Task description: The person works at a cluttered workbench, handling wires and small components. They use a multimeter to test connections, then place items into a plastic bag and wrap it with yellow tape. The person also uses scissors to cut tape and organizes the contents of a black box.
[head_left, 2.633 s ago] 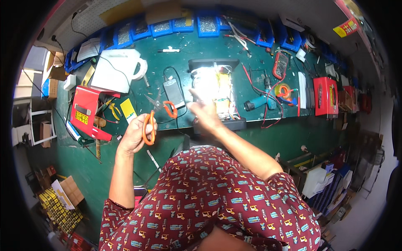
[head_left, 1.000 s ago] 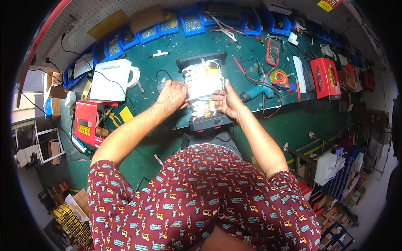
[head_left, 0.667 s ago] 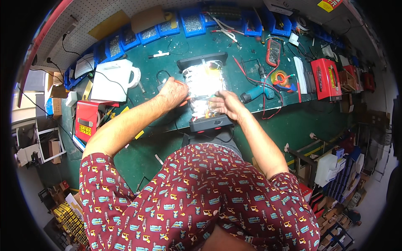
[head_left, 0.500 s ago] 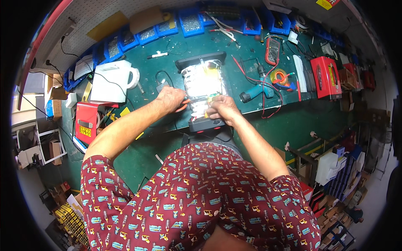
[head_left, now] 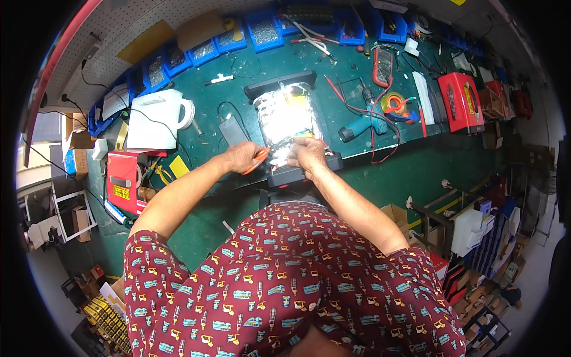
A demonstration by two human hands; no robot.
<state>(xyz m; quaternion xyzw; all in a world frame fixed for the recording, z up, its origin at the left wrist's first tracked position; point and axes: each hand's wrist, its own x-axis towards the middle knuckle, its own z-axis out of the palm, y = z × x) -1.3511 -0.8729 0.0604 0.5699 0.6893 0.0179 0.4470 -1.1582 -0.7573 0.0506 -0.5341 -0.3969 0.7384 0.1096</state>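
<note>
An opened device (head_left: 285, 116) with black end panels lies at the bench's front edge, its wrapped, shiny inside washed out by bright glare. At its left side my left hand (head_left: 241, 157) is closed around orange-handled pliers (head_left: 260, 157), whose dark jaws point right over the device's near part. My right hand (head_left: 308, 156) is bent over the near right part of the device, fingers pinched together among the wires there. Which wire it grips is hidden by the fingers and glare. A grey box-shaped adapter (head_left: 232, 129) with a black cord lies left of the device.
To the right lie a teal cordless drill (head_left: 357, 127), red test leads, a red multimeter (head_left: 382, 66) and a tape roll (head_left: 394, 102). Red cases stand at left (head_left: 124, 178) and right (head_left: 462, 102). Blue parts bins (head_left: 263, 33) line the back. A white container (head_left: 156, 122) stands left.
The view has shifted slightly. My right hand has moved a little left and turned over the wires. My left hand has lowered slightly, still holding the pliers, and the adapter beside it shows more.
</note>
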